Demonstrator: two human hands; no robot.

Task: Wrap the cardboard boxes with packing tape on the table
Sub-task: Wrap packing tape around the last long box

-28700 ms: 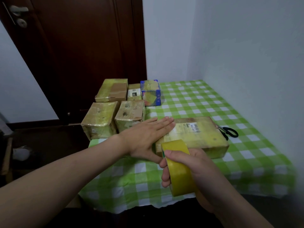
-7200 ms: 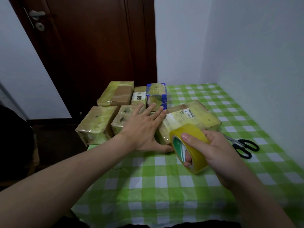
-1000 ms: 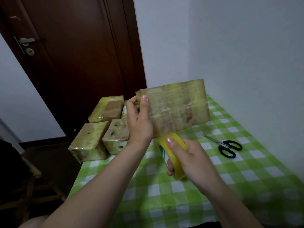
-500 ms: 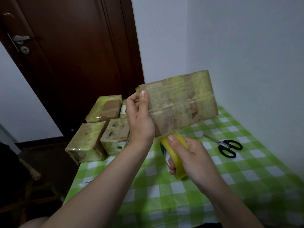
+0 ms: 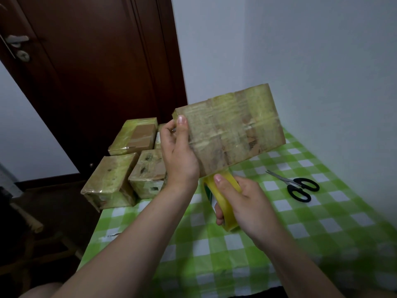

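Gripping the taped box (image 5: pixel 232 130) aloft, left hand (image 5: pixel 179 155); right hand (image 5: pixel 242 203) clutches the tape roll (image 5: pixel 223 196)

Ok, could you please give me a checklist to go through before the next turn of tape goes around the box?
1. Left hand grips the cardboard box by its left end, lifted off the checked tablecloth: ok.
2. Right hand holds the yellow tape roll right under the box's lower edge: ok.
3. Tape strip runs from roll to box: cannot tell.
4. Scissors lie on the tablecloth, right of both hands: ok.
5. Other wrapped boxes sit apart from the lifted one: ok.
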